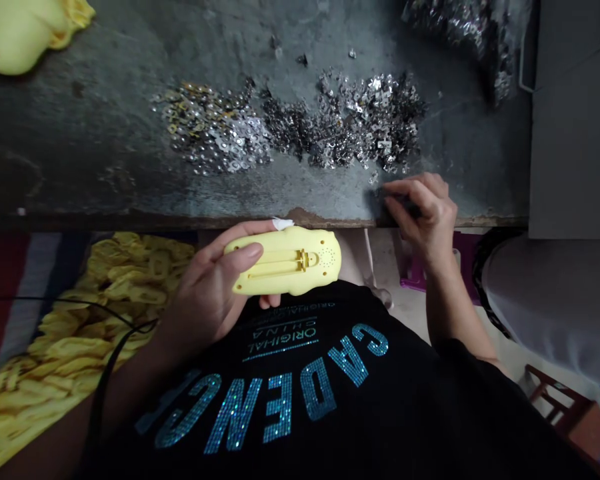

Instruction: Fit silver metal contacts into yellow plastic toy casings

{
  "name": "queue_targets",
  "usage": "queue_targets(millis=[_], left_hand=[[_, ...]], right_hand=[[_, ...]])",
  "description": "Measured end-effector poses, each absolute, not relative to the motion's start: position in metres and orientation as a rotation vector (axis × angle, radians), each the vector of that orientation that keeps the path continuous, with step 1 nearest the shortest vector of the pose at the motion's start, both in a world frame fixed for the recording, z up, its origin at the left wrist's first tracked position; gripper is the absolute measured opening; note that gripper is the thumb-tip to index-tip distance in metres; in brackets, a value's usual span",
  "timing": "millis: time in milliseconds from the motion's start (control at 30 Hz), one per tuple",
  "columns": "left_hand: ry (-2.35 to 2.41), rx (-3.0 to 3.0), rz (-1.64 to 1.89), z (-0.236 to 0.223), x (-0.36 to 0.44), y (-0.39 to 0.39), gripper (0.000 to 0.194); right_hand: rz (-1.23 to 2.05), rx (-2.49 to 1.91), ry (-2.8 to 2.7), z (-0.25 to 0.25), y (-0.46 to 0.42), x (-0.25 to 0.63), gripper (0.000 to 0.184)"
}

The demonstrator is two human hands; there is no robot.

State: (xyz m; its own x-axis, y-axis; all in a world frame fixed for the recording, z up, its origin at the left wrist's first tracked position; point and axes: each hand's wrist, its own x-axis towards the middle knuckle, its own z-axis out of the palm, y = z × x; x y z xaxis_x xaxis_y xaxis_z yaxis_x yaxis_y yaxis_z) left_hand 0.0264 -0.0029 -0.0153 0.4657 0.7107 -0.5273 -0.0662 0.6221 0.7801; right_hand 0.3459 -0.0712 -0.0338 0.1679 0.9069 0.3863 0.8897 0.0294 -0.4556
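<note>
Our black T-shirt [280,400] with glittering blue lettering fills the foreground. Our two hands are well apart: the left hand [205,287] grips one yellow plastic shell [285,261] just below the bench edge, while the right hand [420,217] lies curled at that edge, its fingers [405,197] pinching something too dark to make out. Beyond, two loose heaps of small metal pieces [350,120] lie on the worn grey bench [105,133], with a bag [460,33] of similar pieces past them. One more yellow shell [15,33] sits at the far corner, and a pile of yellow shells [90,333] lies below the bench on our left.
</note>
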Motion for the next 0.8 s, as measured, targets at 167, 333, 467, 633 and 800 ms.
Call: queue_targets(millis=[167, 333, 467, 633, 800], left_hand=[[1.007, 0.764, 0.554, -0.014, 0.025, -0.004, 0.034], [0.988, 0.770, 0.564, -0.015, 0.022, -0.003, 0.035], [0.973, 0.784, 0.562, -0.016, 0.023, -0.003, 0.034], [1.005, 0.778, 0.528, -0.013, 0.025, -0.002, 0.035], [1.027, 0.763, 0.538, -0.013, 0.027, 0.000, 0.035]], right_hand=[[0.056, -1.902, -1.829, -0.036, -0.060, 0.345, 0.013], [-0.024, -1.897, -1.804, -0.038, -0.070, 0.354, 0.007], [-0.060, -1.899, -1.777, -0.038, -0.079, 0.360, 0.006], [-0.042, -1.932, -1.673, -0.035, -0.086, 0.366, 0.007], [-0.003, -1.923, -1.584, -0.035, -0.085, 0.362, 0.007]])
